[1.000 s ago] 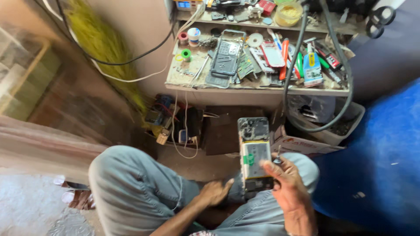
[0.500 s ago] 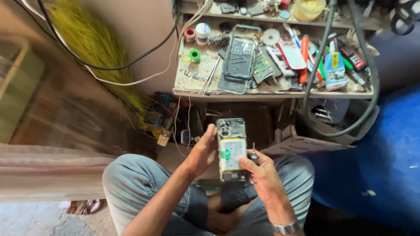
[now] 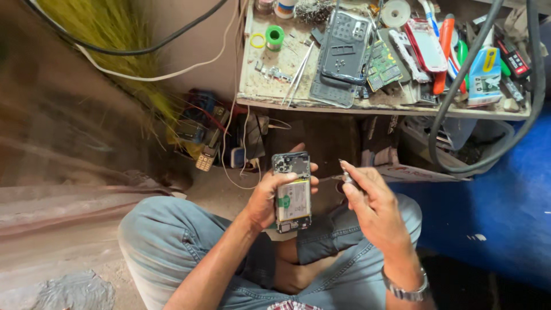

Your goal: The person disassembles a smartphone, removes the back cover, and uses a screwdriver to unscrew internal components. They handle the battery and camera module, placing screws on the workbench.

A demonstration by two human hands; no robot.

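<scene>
My left hand (image 3: 270,198) grips an opened phone (image 3: 291,192) with its back cover off, so the battery and circuit board show. It is held upright over my crossed legs in blue jeans. My right hand (image 3: 370,201) pinches a thin metal tool (image 3: 338,175), likely a small screwdriver or tweezers. The tool's tip points left toward the phone's right edge, a short gap away. A metal watch sits on my right wrist.
A low cluttered workbench (image 3: 321,103) stands ahead with a grey phone back cover (image 3: 346,47), a green circuit board (image 3: 383,64), tweezers (image 3: 301,72), a green solder spool (image 3: 275,37) and screwdrivers (image 3: 445,51). A thick black hose (image 3: 459,86) loops at right. Cables and old phones (image 3: 206,155) lie underneath.
The phone has passed from my right hand to my left hand. My right hand now holds the thin tool beside it. The view has shifted lower and closer.
</scene>
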